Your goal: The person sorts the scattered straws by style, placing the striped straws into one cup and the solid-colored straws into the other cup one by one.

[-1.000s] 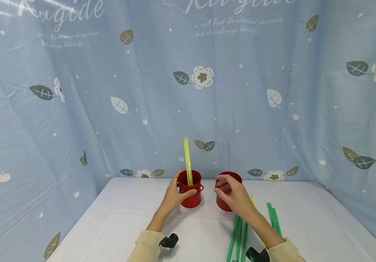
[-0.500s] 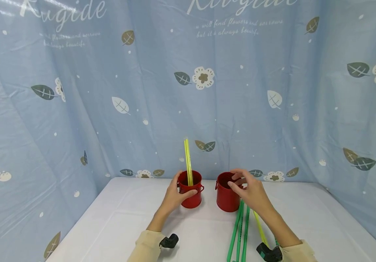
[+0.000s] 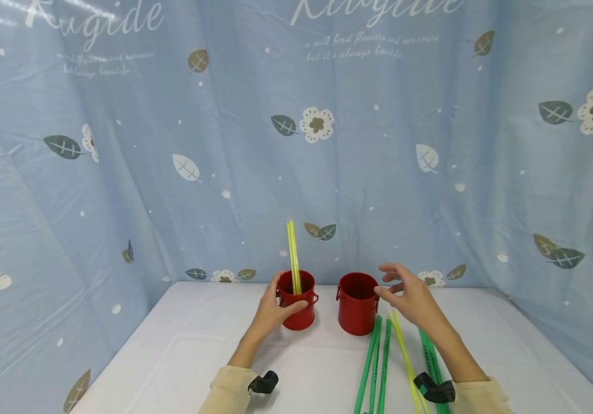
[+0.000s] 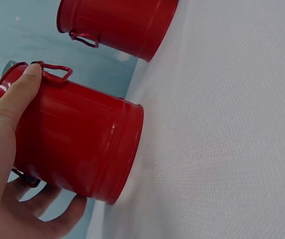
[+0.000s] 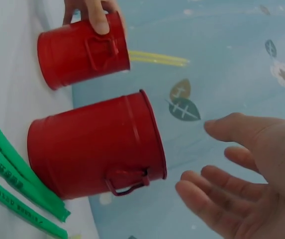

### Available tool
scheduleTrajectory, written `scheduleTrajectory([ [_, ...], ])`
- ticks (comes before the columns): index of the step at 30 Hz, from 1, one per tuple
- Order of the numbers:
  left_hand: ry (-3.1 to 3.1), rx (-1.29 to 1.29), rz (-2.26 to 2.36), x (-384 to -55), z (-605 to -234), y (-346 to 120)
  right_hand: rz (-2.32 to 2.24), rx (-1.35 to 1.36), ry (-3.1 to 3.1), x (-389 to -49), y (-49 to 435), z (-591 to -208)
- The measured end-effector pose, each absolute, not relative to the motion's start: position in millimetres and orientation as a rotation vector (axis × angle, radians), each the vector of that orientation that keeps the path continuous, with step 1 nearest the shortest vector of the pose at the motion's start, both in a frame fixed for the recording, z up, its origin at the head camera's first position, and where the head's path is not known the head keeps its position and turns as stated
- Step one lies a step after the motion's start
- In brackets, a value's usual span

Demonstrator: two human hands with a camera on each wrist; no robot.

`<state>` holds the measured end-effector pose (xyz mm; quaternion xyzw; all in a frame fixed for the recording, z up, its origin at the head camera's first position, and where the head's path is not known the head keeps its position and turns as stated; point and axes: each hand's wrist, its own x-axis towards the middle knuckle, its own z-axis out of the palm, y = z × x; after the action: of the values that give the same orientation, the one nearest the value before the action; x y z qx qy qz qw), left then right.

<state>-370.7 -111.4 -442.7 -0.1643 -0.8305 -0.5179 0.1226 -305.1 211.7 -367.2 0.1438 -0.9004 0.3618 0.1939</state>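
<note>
My left hand (image 3: 269, 311) grips a small red metal bucket (image 3: 304, 319) with wire side handles. Its thumb lies by one handle near the rim, and the fingers reach round the far side, as the left wrist view (image 4: 77, 134) shows. Two thin yellow sticks (image 3: 294, 253) stand upright in that bucket, leaning slightly left. To its right is a second red bucket (image 3: 355, 313), with no sticks rising above its rim. My right hand (image 5: 246, 174) holds nothing; its fingers are loosely bent and apart from that bucket's rim in the right wrist view.
Several green strips (image 3: 372, 362) with dark print lie on the white table (image 3: 198, 333) in front of the right bucket. Yellow sticks (image 3: 406, 359) and more green strips (image 3: 427, 351) lie to their right, partly under my right forearm. A blue patterned curtain (image 3: 255, 144) hangs behind.
My right hand has moved rightward from over the right bucket to beside its rim, uncovering the bucket. The left hand keeps its grip on the left bucket.
</note>
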Motion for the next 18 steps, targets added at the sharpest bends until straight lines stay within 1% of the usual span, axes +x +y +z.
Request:
scheduleTrajectory([
  [3, -2.435, -0.457, -1.491, -377.7, -450.3, -112.5, 1.012, 0.375, -2.578, -305.7, 215.6, -368.4],
  [11, -2.423, -0.472, -1.496, -378.8, -451.1, -112.7, 0.957, 0.319, -2.698, -310.0, 226.0, -374.6],
  [18, -2.416, -0.493, -1.514, -377.7, -449.0, -112.1, 0.915, 0.193, -2.9, -315.1, 231.3, -385.9],
])
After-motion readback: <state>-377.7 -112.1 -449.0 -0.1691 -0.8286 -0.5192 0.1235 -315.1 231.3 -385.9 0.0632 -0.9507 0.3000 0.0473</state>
